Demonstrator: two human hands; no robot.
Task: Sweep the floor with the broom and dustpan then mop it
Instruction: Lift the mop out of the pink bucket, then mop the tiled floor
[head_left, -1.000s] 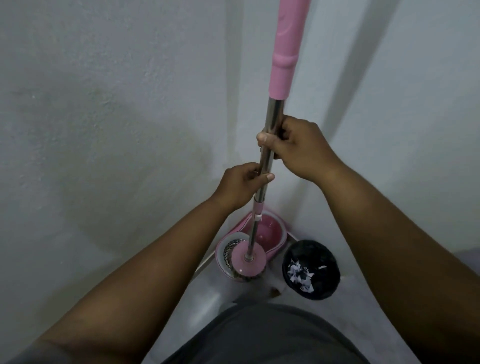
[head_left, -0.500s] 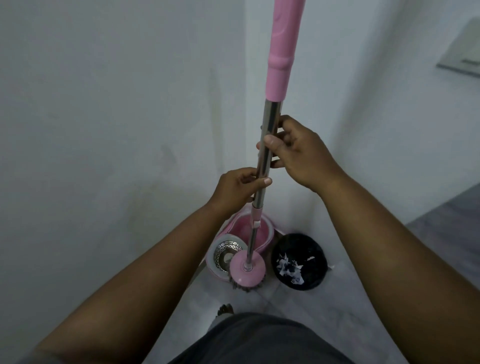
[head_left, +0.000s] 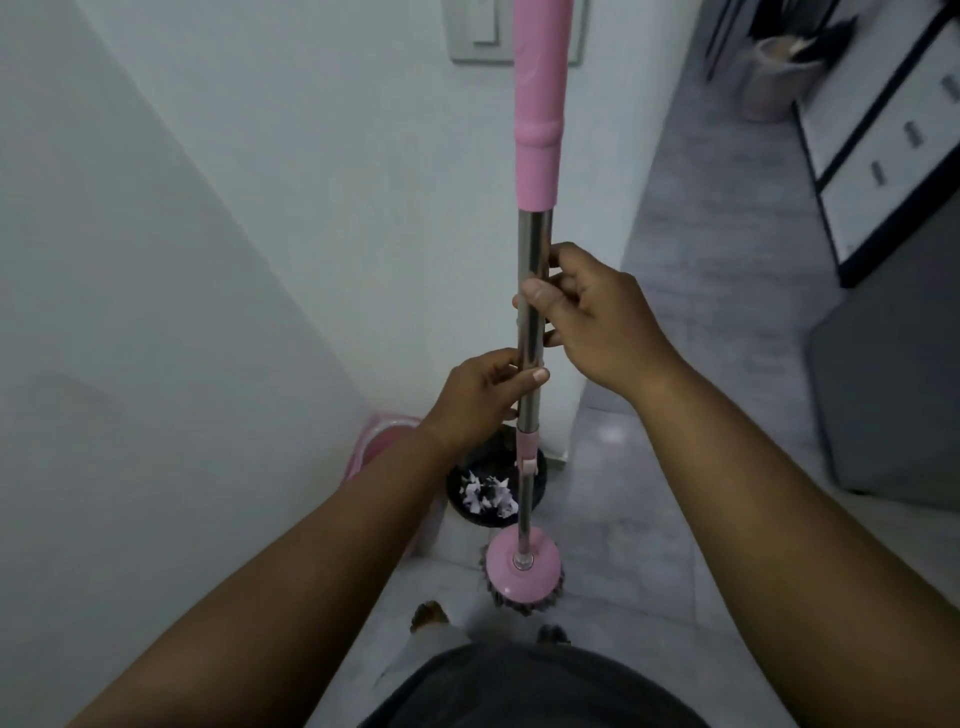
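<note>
Down by the person's feet (head_left: 428, 614) the mop head (head_left: 523, 569) seems to rest on the tiles (head_left: 634, 525), its steel shaft (head_left: 534, 244) rising almost plumb through the left hand (head_left: 478, 402), clenched round it low, then the right hand (head_left: 602, 327), wrapped round it just above.

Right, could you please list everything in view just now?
mop: one, pink grip and head, steel shaft, held upright
waste bin: one, black, on the floor behind the mop shaft
paper scraps: several, white, inside the waste bin
mop bucket: one, pink, by the left wall, partly hidden
switch plate: one, white, wall, top
mat: one, dark grey, floor at right
drawer unit: one, white with black frame, top right
basket: one, pale, blurred, beside the drawer unit
feet: two, bottom
left hand: one, grips the steel shaft
right hand: one, grips the shaft higher up
</note>
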